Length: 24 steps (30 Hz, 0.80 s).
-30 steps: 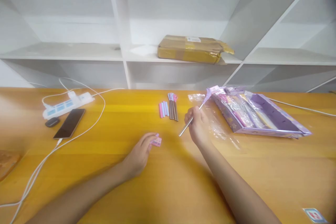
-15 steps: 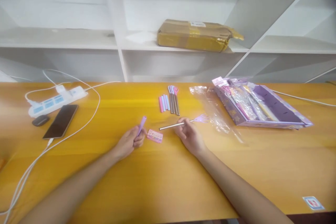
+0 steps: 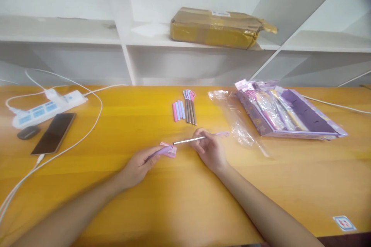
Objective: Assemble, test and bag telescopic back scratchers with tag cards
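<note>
My left hand (image 3: 139,166) is closed on a purple handle sleeve (image 3: 162,150), which points right over a small pink card (image 3: 171,154). In my right hand (image 3: 213,154) is a back scratcher: its bare metal rod (image 3: 185,141) points left and its purple claw head (image 3: 223,134) sticks out to the right. The rod's end is close to the sleeve's tip, with a small gap seen between them. Beyond my hands, several loose pink, blue and purple sleeves (image 3: 178,111) lie in a row beside several back scratchers (image 3: 190,109) with bare rods.
A purple box (image 3: 304,135) with several wrapped back scratchers stands at the right, next to clear plastic wrappers (image 3: 240,127). At the left lie a phone (image 3: 53,133), a power strip (image 3: 49,109), a black case (image 3: 28,132) and white cables. A taped carton (image 3: 214,29) sits on the shelf.
The sleeve in my left hand has swung down from nearly upright to almost level, towards the rod. My right hand keeps the back scratcher almost in place. The view has shifted slightly.
</note>
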Each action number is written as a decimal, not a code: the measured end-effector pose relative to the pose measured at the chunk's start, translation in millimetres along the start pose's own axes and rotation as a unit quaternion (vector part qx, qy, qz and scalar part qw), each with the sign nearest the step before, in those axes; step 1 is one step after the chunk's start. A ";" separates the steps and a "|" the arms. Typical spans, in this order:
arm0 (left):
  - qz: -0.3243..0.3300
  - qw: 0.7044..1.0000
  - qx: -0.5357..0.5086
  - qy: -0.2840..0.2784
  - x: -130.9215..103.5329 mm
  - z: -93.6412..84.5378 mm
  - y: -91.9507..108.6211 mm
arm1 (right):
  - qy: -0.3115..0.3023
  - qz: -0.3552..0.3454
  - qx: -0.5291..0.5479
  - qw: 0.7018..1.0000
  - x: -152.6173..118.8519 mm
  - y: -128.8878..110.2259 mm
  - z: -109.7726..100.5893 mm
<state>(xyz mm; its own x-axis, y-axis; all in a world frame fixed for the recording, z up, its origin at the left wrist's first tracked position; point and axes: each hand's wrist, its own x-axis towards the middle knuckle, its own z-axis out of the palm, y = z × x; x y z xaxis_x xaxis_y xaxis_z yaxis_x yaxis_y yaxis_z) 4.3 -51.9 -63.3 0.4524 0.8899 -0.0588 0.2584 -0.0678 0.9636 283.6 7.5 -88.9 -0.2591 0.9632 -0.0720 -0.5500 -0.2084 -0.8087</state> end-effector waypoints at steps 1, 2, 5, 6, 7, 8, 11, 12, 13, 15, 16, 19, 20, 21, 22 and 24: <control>0.000 1.000 0.000 0.000 0.2 0.1 0.7 | -0.001 0.000 -0.003 1.000 -0.3 0.6 0.3; 0.000 1.000 0.001 0.002 0.2 0.1 0.8 | -0.002 -0.002 -0.007 1.000 -0.7 1.1 0.6; -0.006 1.000 0.012 0.010 -0.6 0.3 -1.1 | -0.002 -0.014 -0.021 1.000 -1.8 2.1 0.8; -0.009 1.000 0.018 0.015 -0.8 0.4 -2.1 | -0.001 -0.018 -0.028 0.999 -2.1 1.9 0.3; -0.012 0.999 0.023 0.022 -0.9 0.6 -3.3 | 0.000 -0.024 -0.039 0.999 -2.4 1.4 -0.4; -0.012 0.999 0.030 0.030 -1.0 0.9 -4.4 | 0.001 -0.032 -0.054 0.998 -2.7 0.7 -1.4; 0.000 0.997 0.064 0.051 -1.2 2.0 -6.4 | -0.004 -0.058 -0.111 0.992 -4.1 -2.2 -4.4; 0.007 0.996 0.077 0.050 -1.4 2.3 -6.2 | -0.010 -0.064 -0.125 0.990 -4.7 -3.1 -5.1; 0.014 0.995 0.088 0.042 -1.6 2.6 -5.4 | -0.018 -0.067 -0.131 0.989 -5.3 -3.8 -5.4; 0.025 0.995 0.097 0.020 -2.1 2.7 -2.5 | -0.038 -0.065 -0.123 0.990 -6.2 -4.7 -5.2; 0.029 0.995 0.096 0.010 -2.3 2.6 -0.9 | -0.049 -0.063 -0.114 0.990 -6.6 -5.0 -4.8; 0.031 0.996 0.089 0.003 -2.3 1.6 1.8 | -0.079 -0.066 -0.098 0.990 -7.7 -6.5 -3.3; 0.031 0.996 0.088 0.005 -2.2 1.2 1.6 | -0.086 -0.069 -0.098 0.989 -8.4 -7.5 -3.0; 0.030 0.995 0.090 0.006 -2.1 0.9 0.8 | -0.091 -0.071 -0.102 0.988 -9.3 -8.7 -2.7; 0.029 0.995 0.094 0.005 -2.0 0.6 -0.5 | -0.094 -0.073 -0.109 0.987 -10.4 -10.1 -2.6; 0.030 0.994 0.108 0.004 -1.9 0.5 -3.4 | -0.099 -0.076 -0.127 0.984 -12.9 -12.9 -2.6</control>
<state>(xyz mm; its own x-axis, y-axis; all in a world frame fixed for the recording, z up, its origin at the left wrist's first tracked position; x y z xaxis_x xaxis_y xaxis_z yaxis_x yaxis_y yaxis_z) 3.0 -53.7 -66.6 0.4660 0.8848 -0.0007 0.4088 -0.2146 0.8870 296.0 -1.8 -79.1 -0.3525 0.9227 0.1559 -0.3840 0.0092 -0.9233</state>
